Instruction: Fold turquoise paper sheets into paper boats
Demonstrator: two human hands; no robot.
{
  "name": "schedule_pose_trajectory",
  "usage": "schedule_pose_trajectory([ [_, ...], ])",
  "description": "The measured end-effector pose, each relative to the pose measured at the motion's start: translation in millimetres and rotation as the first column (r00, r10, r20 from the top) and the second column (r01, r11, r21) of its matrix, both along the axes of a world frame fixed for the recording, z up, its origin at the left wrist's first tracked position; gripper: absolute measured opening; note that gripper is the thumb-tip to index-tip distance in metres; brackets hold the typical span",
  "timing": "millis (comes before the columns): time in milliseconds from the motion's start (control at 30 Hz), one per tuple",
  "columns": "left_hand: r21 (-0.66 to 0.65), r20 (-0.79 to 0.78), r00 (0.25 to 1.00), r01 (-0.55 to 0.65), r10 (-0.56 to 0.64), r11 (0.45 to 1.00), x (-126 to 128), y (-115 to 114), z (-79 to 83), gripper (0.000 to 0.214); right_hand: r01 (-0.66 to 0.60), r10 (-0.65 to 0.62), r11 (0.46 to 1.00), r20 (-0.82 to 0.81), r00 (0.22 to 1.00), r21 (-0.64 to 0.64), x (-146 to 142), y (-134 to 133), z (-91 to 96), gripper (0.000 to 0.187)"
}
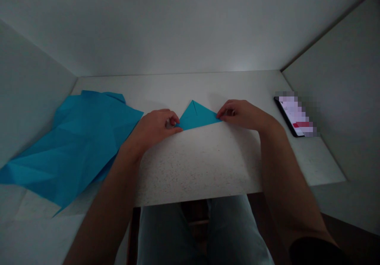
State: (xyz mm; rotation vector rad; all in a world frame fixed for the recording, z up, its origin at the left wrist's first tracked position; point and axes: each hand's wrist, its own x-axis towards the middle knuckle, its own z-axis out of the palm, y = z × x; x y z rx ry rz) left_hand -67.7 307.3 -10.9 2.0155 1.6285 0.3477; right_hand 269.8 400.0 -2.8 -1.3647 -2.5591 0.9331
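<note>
Folded blue paper (198, 116) secured at both side corners

Position: mid-length on the worktop (192, 170), nearer its back edge. Left hand (158, 125) pinches the left corner; right hand (244, 114) pinches the right. Recommended: keep layers aligned, press evenly along the long near edge, and avoid pulling the corners apart.

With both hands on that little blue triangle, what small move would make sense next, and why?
Perhaps press the near edge of the blue triangle against the white tabletop: the left hand and right hand are at its opposite corners, so they seem placed to steady it.
</note>
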Motion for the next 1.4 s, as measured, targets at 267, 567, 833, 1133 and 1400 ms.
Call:
schedule_pose_trajectory([
  [267, -0.009, -0.031, 0.995, 0.093, -0.094, 0.996, -2, 0, 4.9, 0.024, 0.171, -0.168, 0.985, 0.065, 0.984, -0.037, -4, -4, 1.5, 0.025],
  [567, 0.053, -0.059, 0.993, 0.103, -0.100, 0.993, -1, -1, 8.0, 0.020, 0.104, -0.101, 0.994, 0.129, 0.986, -0.019, -9, -6, 5.8, 0.028],
  [833, 0.128, -0.140, 0.982, 0.142, -0.124, 0.982, 2, -2, 4.7, 0.022, -0.024, 0.032, 0.994, 0.069, 0.997, -0.103, -9, -13, 8.9, 0.055],
  [1133, 0.169, -0.168, 0.980, 0.136, -0.108, 0.976, 5, -4, 1.6, 0.022, -0.060, 0.061, 0.998, 0.045, 0.997, -0.020, -11, -13, 1.5, 0.052],
  [1400, 0.185, -0.180, 0.983, 0.074, -0.040, 0.980, 6, -5, 1.3, 0.027, -0.087, 0.095, 0.987, -0.054, 0.994, 0.138, -12, -10, 1.0, 0.028],
])
